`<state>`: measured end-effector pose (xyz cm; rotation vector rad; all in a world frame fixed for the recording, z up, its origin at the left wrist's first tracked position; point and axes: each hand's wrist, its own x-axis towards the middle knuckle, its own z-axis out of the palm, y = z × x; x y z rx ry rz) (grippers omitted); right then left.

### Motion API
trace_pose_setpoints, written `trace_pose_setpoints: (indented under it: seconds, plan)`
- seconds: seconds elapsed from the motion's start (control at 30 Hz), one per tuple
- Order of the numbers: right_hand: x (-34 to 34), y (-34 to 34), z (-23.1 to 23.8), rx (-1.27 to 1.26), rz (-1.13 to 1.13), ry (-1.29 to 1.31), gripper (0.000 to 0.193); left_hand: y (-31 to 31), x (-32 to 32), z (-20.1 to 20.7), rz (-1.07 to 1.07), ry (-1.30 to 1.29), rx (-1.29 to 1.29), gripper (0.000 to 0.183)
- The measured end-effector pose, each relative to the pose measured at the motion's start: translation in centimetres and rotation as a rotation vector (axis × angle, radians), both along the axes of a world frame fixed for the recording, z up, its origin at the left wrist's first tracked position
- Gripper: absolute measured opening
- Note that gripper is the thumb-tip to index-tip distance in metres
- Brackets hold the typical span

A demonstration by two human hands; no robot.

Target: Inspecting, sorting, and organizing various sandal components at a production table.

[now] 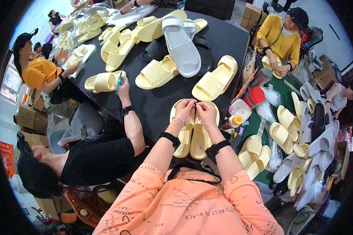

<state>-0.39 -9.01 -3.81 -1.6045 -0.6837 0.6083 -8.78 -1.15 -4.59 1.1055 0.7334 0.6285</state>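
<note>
A pair of pale yellow slide slippers (200, 141) lies side by side at the near edge of the dark table, soles toward me. Over their far ends, my left hand (183, 111) and my right hand (207, 114) meet with fingertips pinched together. A tiny dark bit shows between the fingers, too small to name. Just beyond my hands rests a single yellow slipper (215, 78). Another yellow slipper (157, 73) and a grey slipper (181, 51) lie farther off, with black slippers (203, 55) partly under the grey one.
Left of me, a person in black holds teal-handled scissors (119, 84) by a yellow slipper (102, 82). To my right stand a red-lidded jar (255, 96) and a yellow-capped bottle (233, 121). Many slippers (288, 135) cover the green surface. Other people handle slippers farther off.
</note>
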Motion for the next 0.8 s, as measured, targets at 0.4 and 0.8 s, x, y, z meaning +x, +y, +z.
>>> trace_pose_setpoints:
  seconds: [0.4,0.8]
  plan:
    - [-0.3,0.6,-0.2,0.021,0.05,-0.046,0.014,0.3,-0.7,-0.3,-0.029,-0.07,0.017,0.017]
    - [0.5,0.1,-0.8,0.082,0.093,0.175,0.004,-0.3,0.5,0.2,0.072,0.015,0.135,0.014]
